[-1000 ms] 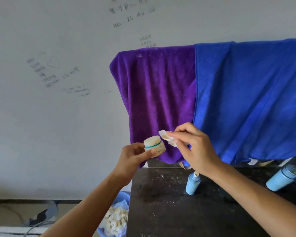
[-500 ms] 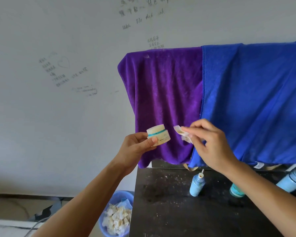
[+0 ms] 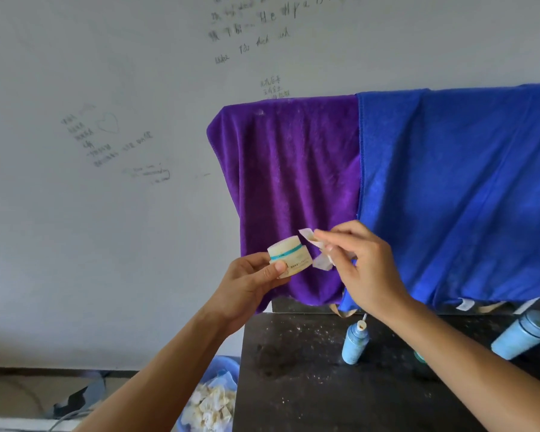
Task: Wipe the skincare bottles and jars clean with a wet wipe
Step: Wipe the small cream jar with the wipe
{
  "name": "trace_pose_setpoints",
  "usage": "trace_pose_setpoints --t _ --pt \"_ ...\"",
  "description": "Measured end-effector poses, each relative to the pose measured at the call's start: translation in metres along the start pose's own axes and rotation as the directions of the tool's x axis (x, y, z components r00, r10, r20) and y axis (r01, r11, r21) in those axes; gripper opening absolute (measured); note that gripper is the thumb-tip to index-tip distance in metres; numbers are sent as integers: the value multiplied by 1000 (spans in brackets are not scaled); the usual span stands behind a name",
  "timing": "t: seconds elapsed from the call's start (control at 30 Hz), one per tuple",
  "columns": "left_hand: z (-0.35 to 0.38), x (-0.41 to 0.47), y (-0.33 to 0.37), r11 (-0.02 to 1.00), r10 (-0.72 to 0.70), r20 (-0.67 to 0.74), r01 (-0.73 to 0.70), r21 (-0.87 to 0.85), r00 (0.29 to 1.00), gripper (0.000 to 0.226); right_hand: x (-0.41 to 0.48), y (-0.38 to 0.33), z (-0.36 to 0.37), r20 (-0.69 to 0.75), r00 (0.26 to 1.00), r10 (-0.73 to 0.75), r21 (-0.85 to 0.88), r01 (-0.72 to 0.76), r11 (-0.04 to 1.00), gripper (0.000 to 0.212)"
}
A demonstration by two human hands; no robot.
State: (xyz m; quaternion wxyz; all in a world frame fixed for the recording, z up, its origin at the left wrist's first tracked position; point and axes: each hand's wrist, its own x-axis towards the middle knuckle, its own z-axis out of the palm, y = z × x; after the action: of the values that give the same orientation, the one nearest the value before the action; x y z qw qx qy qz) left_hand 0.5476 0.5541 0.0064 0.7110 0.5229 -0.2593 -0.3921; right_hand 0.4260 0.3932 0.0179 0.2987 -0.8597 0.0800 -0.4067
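Observation:
A small cream jar [image 3: 290, 256] with a teal band is held up in the air by my left hand [image 3: 250, 283], thumb on its front. Just to its right my right hand [image 3: 360, 269] pinches a small white wet wipe [image 3: 318, 251] between fingers and thumb, close beside the jar's side. Below, on the dark table [image 3: 309, 385], a light blue bottle [image 3: 354, 342] without a cap stands upright, and a second light blue bottle [image 3: 522, 338] leans at the right. A teal item is mostly hidden behind my right forearm.
A purple towel [image 3: 290, 188] and a blue towel [image 3: 455, 188] hang behind the table against a scribbled white wall. A blue bin [image 3: 219, 369] with several crumpled used wipes sits on the floor left of the table.
Both hands stay raised with the jar and wipe; the wipe has come back closer to the jar after a small gap half a second ago. The jar is tilted slightly differently.

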Motion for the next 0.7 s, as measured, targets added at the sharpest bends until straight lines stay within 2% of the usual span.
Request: trace_pose_setpoints --t 0.07,0.13,0.23,0.27,0.33,0.43,0.57,0.7 --pt "2 2 -1 1000 8 7 -8 1 1000 34 -3 -17 6 -3 994 -109 -64 109 992 32" --pt "2 4 0 1000 10 7 -10 -12 1000 37 -5 -15 16 33 994 -103 -73 105 992 33" --pt "4 0 1 1000 6 13 -5 -28 1000 35 3 5 17 140 970 196 37 -203 978 24" --pt "5 -1 0 1000 1 2 -1 -28 1000 36 2 10 14 137 959 246 68 -257 964 22" --pt "4 -1 -1 1000 5 -78 -6 -22 997 41 -1 8 8 46 973 224 86 -228 970 23" --pt "7 2 -2 1000 2 -187 -4 -8 982 49 -9 -12 7 -21 997 77 80 -75 994 28" --pt "22 3 1 999 -4 -150 -4 -49 989 51 -8 -16 20 -3 996 90 113 -89 990 29" --pt "19 3 6 989 -87 -66 78 -126 994 40 -2 -13 11 -18 994 104 133 -101 986 28"
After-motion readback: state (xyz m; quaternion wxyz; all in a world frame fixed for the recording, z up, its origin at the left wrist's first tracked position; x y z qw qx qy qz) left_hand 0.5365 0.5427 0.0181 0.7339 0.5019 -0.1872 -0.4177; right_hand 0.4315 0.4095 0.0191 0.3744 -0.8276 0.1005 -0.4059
